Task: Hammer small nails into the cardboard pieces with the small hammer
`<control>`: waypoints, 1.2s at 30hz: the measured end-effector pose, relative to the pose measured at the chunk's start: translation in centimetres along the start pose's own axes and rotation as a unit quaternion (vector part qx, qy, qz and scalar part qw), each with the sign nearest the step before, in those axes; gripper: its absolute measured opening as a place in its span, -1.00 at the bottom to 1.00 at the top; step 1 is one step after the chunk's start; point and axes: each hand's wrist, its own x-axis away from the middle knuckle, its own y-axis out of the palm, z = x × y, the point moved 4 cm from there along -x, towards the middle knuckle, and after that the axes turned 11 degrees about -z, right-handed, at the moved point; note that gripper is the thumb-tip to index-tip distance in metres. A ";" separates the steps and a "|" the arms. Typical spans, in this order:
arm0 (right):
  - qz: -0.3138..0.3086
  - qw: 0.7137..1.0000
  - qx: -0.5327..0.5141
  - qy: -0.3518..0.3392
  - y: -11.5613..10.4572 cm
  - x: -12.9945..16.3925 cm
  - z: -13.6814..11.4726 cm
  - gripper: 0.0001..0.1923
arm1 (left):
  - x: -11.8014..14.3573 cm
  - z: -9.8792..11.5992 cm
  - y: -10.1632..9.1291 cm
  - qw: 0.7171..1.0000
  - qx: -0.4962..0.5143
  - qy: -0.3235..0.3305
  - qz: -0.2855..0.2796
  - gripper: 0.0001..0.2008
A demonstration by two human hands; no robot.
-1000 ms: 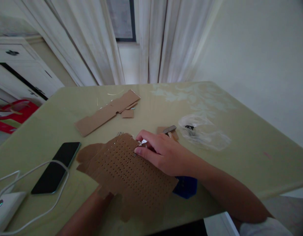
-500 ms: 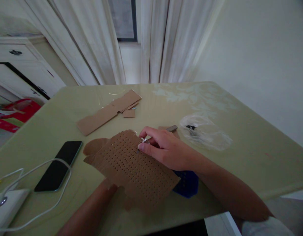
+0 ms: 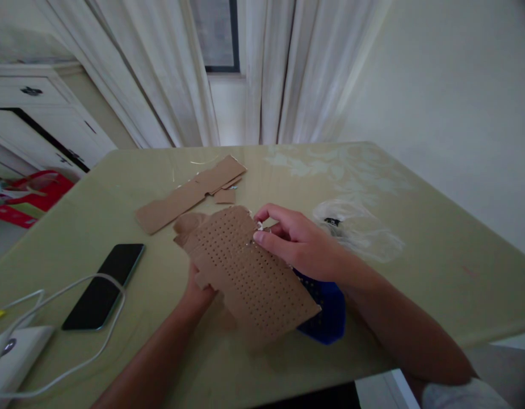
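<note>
A brown cardboard sheet (image 3: 249,278), punched with rows of small holes, is tilted above the table. My left hand (image 3: 198,289) grips it from underneath at its left side, with the fingers hidden behind the sheet. At the sheet's upper right edge, my right hand (image 3: 292,236) pinches a small white piece (image 3: 259,226), too small to name, between thumb and forefinger. Partly under the cardboard, below my right wrist, lies a blue plastic piece (image 3: 332,315) with holes in it.
Cardboard strips (image 3: 189,196) lie further back on the pale green table (image 3: 415,272). To the right is a crumpled clear plastic bag (image 3: 360,233). On the left are a phone (image 3: 104,287), a white cable (image 3: 92,366) and a white power strip (image 3: 26,355).
The holed cardboard has been lifted and shifted right, showing more of my left hand. My right hand has moved slightly up and right with it. More of the blue piece shows.
</note>
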 end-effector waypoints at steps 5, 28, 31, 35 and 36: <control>0.064 0.998 0.003 -0.009 -0.9 0.1 0.2 -0.78 | -2.8 1.8 0.3 0.989 0.094 -0.024 0.113 -0.60; 0.039 0.993 0.107 0.007 0.7 -0.7 0.1 -0.71 | 1.5 8.5 3.0 0.895 -0.219 0.382 -0.077 -0.32; 0.044 0.992 0.119 0.012 0.6 -0.6 0.2 -0.72 | 1.6 8.4 3.0 0.892 -0.212 0.391 -0.076 -0.29; 0.039 0.992 0.121 0.009 0.7 -0.6 0.3 -0.72 | 1.7 8.5 2.9 0.887 -0.218 0.403 -0.060 -0.27; 0.038 0.992 0.121 0.009 0.7 -0.6 0.3 -0.73 | 1.7 8.5 2.9 0.884 -0.219 0.409 -0.056 -0.27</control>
